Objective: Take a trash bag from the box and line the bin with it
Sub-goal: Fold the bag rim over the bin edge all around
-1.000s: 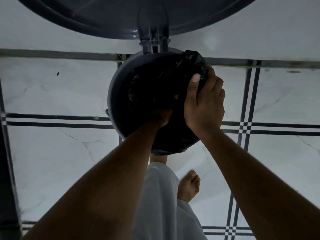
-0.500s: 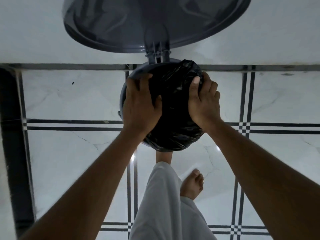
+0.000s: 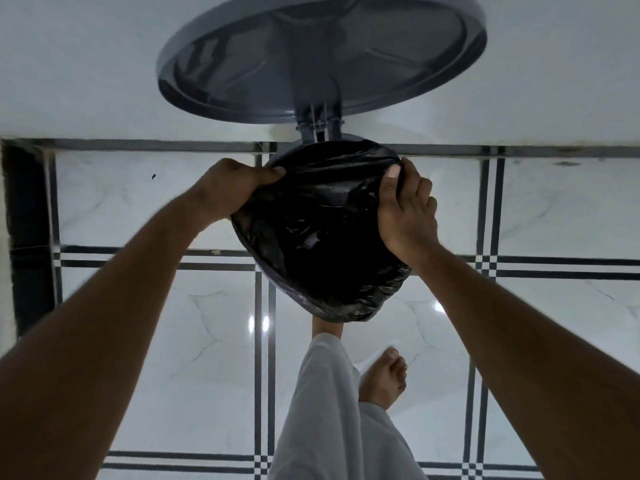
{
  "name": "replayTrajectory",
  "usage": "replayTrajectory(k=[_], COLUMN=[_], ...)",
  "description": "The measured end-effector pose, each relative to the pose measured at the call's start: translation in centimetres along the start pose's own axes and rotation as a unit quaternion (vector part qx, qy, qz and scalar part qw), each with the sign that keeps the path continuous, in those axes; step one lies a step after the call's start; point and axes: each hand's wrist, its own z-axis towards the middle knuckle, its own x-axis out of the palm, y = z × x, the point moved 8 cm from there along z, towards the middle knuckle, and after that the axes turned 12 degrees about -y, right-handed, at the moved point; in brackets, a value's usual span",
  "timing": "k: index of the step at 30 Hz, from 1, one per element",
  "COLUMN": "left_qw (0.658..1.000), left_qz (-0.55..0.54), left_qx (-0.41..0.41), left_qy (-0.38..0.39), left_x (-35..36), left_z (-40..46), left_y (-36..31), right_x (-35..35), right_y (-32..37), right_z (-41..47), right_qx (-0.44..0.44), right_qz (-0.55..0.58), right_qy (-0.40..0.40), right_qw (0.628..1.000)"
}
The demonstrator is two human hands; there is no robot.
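A black trash bag (image 3: 322, 237) lies inside the round grey bin (image 3: 280, 291), its edge folded over the rim along the near and right sides. My left hand (image 3: 228, 188) grips the bag's edge at the bin's left rim. My right hand (image 3: 405, 209) grips the bag's edge at the right rim, thumb tucked under the plastic. The bin's grey lid (image 3: 322, 53) stands open above it, against the wall. The bag box is not in view.
The bin stands on a glossy white tiled floor (image 3: 173, 341) with dark stripes, close to the white wall (image 3: 86, 64). My foot (image 3: 327, 329) is on the bin's pedal side; my other bare foot (image 3: 384, 379) and white trouser leg (image 3: 332, 410) are just below.
My left hand came out of the bin, took the bag's edge and pulled it to the left rim. My right hand stays on the right rim. The view has tilted up, so more of the lid shows.
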Motion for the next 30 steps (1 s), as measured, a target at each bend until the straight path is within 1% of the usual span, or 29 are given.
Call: replayTrajectory(k=[1,2,3,5,6,8,10,12,13,15,17,19,20,22,23,25,27,28,30], left_qw=[1.000,0.998,0.990,0.957,0.945,0.949,0.964,0.987,0.993,0.997,0.995,0.985,0.975,0.945,0.934,0.923,0.916,0.910,0.896], left_qz=[-0.009,-0.046,-0.116,-0.262,-0.296,-0.292,-0.254,-0.157,-0.106,-0.057,-0.046,-0.067,-0.094,-0.165,-0.190,-0.224,-0.267,-0.290,-0.330], left_qx=[-0.023,-0.035,-0.047,-0.076,-0.074,-0.049,-0.042,-0.027,-0.017,-0.035,-0.089,-0.144,-0.165,-0.195,-0.200,-0.185,-0.184,-0.195,-0.208], left_qy=[0.014,0.036,0.061,0.102,0.114,0.105,0.057,-0.019,-0.038,-0.024,0.010,0.066,0.114,0.203,0.228,0.252,0.237,0.223,0.211], left_x=[-0.3,-0.6,-0.6,-0.4,-0.2,0.3,0.8,0.6,0.6,1.2,1.5,1.5,1.8,2.5,2.6,2.6,2.6,2.5,2.8], left_z=[0.7,1.2,1.6,2.1,2.4,3.5,4.7,5.7,5.9,6.0,5.4,4.0,3.0,0.6,-0.4,-1.9,-2.9,-3.2,-3.8], left_y=[0.6,0.9,1.1,0.8,0.4,-0.5,-0.8,-0.6,-0.3,0.8,2.8,4.7,5.4,6.9,7.8,9.4,10.7,11.3,12.3], right_x=[0.0,0.1,0.1,0.2,0.4,0.4,0.4,0.4,0.3,0.3,0.1,0.0,0.0,0.0,0.0,0.0,0.0,-0.1,-0.5], right_y=[0.0,-0.1,-0.1,-0.1,-0.1,0.0,0.0,0.0,0.0,0.1,0.3,0.3,0.3,0.4,0.4,0.5,0.5,0.4,0.0], right_z=[0.0,0.1,0.1,0.1,0.1,0.1,0.1,0.0,0.0,-0.1,-0.2,-0.3,-0.3,-0.4,-0.5,-0.5,-0.7,-0.7,-0.4], right_qx=[0.001,0.000,-0.003,-0.012,-0.017,-0.026,-0.026,-0.029,-0.030,-0.028,-0.022,-0.016,-0.013,-0.007,-0.005,-0.007,-0.006,0.002,0.034], right_qz=[0.002,0.004,0.005,0.004,0.002,-0.003,-0.003,-0.005,-0.007,-0.011,-0.017,-0.020,-0.023,-0.027,-0.028,-0.027,-0.015,0.007,0.088], right_qy=[-0.001,-0.003,-0.004,-0.007,-0.010,-0.020,-0.023,-0.021,-0.020,-0.018,-0.018,-0.011,-0.006,-0.001,0.000,0.002,0.010,0.013,0.013], right_qw=[1.000,1.000,1.000,1.000,1.000,0.999,0.999,0.999,0.999,0.999,0.999,1.000,1.000,1.000,1.000,1.000,1.000,1.000,0.995])
